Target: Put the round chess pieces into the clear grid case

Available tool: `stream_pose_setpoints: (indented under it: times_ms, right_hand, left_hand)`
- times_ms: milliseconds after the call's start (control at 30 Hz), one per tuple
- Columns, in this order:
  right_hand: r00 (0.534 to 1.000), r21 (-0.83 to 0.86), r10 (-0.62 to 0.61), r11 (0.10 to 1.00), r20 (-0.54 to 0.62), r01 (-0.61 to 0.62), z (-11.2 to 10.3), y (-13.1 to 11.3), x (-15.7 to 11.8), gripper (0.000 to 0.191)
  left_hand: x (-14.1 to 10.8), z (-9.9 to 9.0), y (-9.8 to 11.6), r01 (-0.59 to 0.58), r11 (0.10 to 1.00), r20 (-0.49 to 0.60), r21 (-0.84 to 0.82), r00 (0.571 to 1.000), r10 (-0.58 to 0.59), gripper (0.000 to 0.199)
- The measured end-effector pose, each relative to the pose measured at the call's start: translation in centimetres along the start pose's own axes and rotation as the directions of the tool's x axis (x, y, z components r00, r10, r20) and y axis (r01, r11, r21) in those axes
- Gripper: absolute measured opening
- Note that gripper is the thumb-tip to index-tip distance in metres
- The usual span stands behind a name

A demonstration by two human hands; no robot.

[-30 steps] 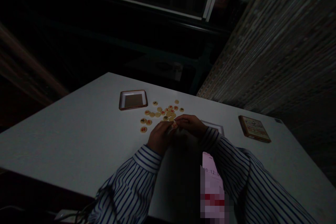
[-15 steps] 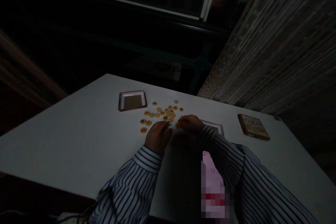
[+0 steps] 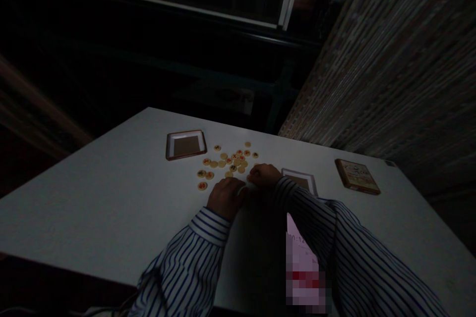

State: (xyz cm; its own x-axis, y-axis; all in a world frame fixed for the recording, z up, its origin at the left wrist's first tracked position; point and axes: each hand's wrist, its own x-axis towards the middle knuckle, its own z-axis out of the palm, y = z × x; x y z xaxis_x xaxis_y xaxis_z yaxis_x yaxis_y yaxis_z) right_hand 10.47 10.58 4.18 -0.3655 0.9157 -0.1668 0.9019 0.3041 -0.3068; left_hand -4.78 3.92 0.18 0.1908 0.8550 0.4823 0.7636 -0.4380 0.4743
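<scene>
Several round wooden pieces (image 3: 222, 164) with red or black characters, some blank side up, lie scattered on the white table (image 3: 111, 193). My left hand (image 3: 227, 197) is at the near side of the pieces, its fingers bent; a pale rim shows by its fingertips, too dim to name. Close to its right, my right hand (image 3: 265, 176) pinches a round piece (image 3: 250, 178) with a red mark at the near right edge of the group. Shadow covers the space between the hands.
An open tray-like box half (image 3: 186, 144) lies at the back left. Another (image 3: 299, 181) is partly behind my right sleeve. A closed patterned box (image 3: 357, 176) sits at the right. A lit phone screen (image 3: 303, 267) shows below my right forearm. Strip curtains (image 3: 357, 69) hang behind.
My left hand has moved slightly nearer to me and to the right, uncovering a blank piece. My right hand has shifted slightly left with its piece. The view has tilted a little.
</scene>
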Motion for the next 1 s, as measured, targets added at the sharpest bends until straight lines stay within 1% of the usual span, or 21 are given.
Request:
stream_pose_setpoints:
  times_ms: [200, 400, 633, 733, 867, 1000]
  right_hand:
    - [1.000, -0.059, 0.017, 0.998, 0.003, -0.017, 0.5, 0.1, 0.2, 0.029]
    - [1.000, -0.076, -0.001, 0.997, 0.001, 0.001, 0.6, 0.1, 0.3, 0.028]
    - [1.000, -0.095, -0.009, 0.995, -0.009, 0.008, 0.5, 0.1, 0.4, 0.031]
    - [1.000, -0.098, -0.002, 0.995, -0.014, 0.001, 0.3, 0.1, 0.2, 0.029]
    - [0.999, -0.097, 0.001, 0.995, -0.032, -0.004, -0.3, 0.3, -0.3, 0.028]
    - [0.998, -0.101, -0.023, 0.995, -0.060, 0.017, -0.8, 0.5, -0.8, 0.029]
  left_hand:
    - [-0.1, 0.0, 0.1, 0.019, 1.000, 0.034, 0.017, 0.999, -0.019, 0.018]
    - [-0.2, 0.0, 0.1, 0.026, 0.999, 0.057, 0.029, 0.998, -0.028, 0.018]
    - [-0.1, 0.0, 0.5, 0.065, 0.996, 0.084, 0.060, 0.994, -0.070, 0.020]
    - [-0.1, 0.2, 0.8, 0.084, 0.990, 0.124, 0.115, 0.987, -0.098, 0.024]
    - [0.1, 0.5, 1.6, 0.057, 0.976, 0.200, 0.211, 0.975, -0.100, 0.027]
    - [0.2, 0.3, 2.8, 0.047, 0.954, 0.209, 0.297, 0.972, -0.113, 0.026]
